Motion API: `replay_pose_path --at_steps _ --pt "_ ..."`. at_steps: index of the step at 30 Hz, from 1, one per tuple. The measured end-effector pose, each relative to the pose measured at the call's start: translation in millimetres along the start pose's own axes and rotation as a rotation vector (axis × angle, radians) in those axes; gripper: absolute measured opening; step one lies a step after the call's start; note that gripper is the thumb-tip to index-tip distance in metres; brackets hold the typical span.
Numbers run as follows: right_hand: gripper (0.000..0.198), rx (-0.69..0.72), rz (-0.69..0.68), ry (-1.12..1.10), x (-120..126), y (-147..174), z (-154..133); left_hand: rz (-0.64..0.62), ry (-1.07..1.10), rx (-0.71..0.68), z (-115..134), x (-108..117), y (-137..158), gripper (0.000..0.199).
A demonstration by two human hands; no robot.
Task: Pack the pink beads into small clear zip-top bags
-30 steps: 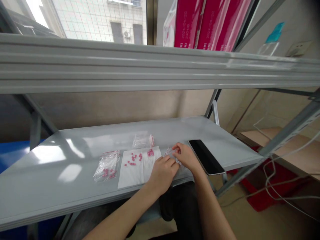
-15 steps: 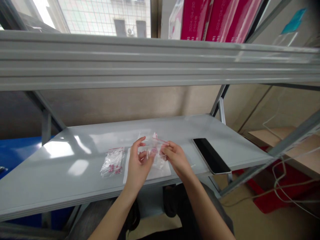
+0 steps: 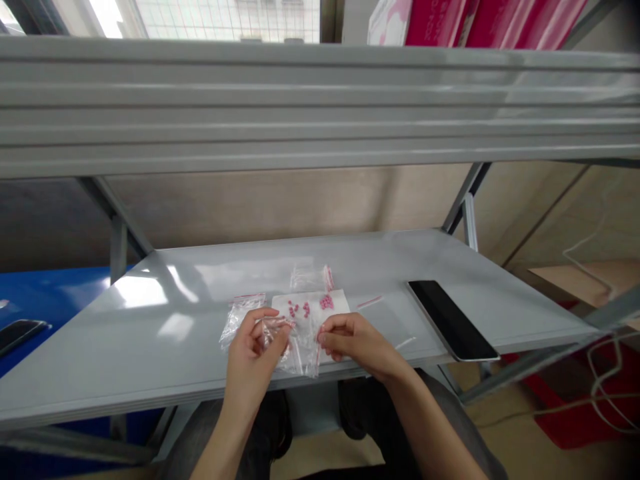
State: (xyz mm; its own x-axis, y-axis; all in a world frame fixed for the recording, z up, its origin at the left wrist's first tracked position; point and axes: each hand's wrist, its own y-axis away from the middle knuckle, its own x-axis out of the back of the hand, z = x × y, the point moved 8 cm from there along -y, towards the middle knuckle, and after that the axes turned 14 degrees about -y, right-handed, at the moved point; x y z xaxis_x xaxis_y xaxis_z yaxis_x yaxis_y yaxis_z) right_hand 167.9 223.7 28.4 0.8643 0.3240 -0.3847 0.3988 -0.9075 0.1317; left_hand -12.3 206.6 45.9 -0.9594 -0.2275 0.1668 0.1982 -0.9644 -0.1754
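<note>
My left hand (image 3: 254, 348) is closed on a clear plastic zip bag (image 3: 299, 357), which sags between my hands near the table's front edge. Thumb and forefinger of my right hand (image 3: 353, 337) pinch together at the bag's right edge, by its red line. Just beyond, small pink beads (image 3: 327, 302) lie in loose clusters on a white sheet (image 3: 341, 301). Another clear zip bag (image 3: 240, 315) rests at the sheet's left, partly behind my left hand. Behind the sheet lies a stack of clear bags (image 3: 307, 277) with red edges.
A dark-screened tablet (image 3: 450, 320) lies on the right of the grey table (image 3: 190, 360). A thin red-lined strip (image 3: 370, 302) is nearer the sheet. Overhead, a thick grey shelf beam (image 3: 300, 110) spans the view, with pink boxes (image 3: 480, 25) above.
My hands have moved apart and come lower and nearer the front edge, with the bag between them. The beads on the sheet now show. The head view has shifted left.
</note>
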Motion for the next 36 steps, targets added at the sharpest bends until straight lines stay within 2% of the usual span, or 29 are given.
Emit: replay_pose_path --at_steps 4,8,10,12,15,16,17,18,21,23,25,28,32,36 --pt "0.028 -0.039 -0.027 -0.014 -6 2 4 0.075 -0.058 -0.049 8 7 4 0.032" --pt "0.03 -0.035 -0.049 0.006 -10 4 5 0.022 -0.101 -0.052 11 5 5 0.036" --pt "0.03 0.0 -0.033 0.0 -11 4 5 0.044 -0.139 -0.047 11 9 5 0.037" --pt "0.03 0.023 -0.033 -0.022 -13 5 4 0.155 -0.254 -0.11 20 19 8 0.036" --pt "0.03 0.033 -0.046 -0.031 -13 8 0 0.376 -0.516 -0.308 48 29 24 0.026" --pt "0.031 0.041 -0.041 -0.029 -12 10 -3 0.392 -0.553 -0.344 55 27 30 0.02" --pt "0.031 0.048 -0.035 -0.028 -10 11 -6 0.35 -0.546 -0.347 58 22 34 0.013" --pt "0.031 0.051 -0.031 -0.029 -8 13 -9 0.248 -0.493 -0.316 57 12 37 0.009" --pt "0.03 0.027 -0.055 0.009 -8 17 -11 -0.178 -0.238 -0.147 46 -29 45 0.023" --pt "0.026 0.007 -0.103 0.065 -13 20 -9 -0.365 -0.137 -0.065 41 -48 51 0.031" --pt "0.023 -0.006 -0.166 0.099 -20 23 -6 -0.434 -0.125 -0.021 38 -55 52 0.036" --pt "0.019 -0.016 -0.22 0.122 -27 26 0 -0.437 -0.191 0.015 34 -52 50 0.04" --pt "0.018 -0.037 -0.192 0.173 -23 25 5 -0.465 -0.221 0.012 34 -50 51 0.038" --pt "0.021 -0.038 -0.186 0.11 -20 25 -1 -0.546 -0.157 0.032 34 -55 54 0.027"
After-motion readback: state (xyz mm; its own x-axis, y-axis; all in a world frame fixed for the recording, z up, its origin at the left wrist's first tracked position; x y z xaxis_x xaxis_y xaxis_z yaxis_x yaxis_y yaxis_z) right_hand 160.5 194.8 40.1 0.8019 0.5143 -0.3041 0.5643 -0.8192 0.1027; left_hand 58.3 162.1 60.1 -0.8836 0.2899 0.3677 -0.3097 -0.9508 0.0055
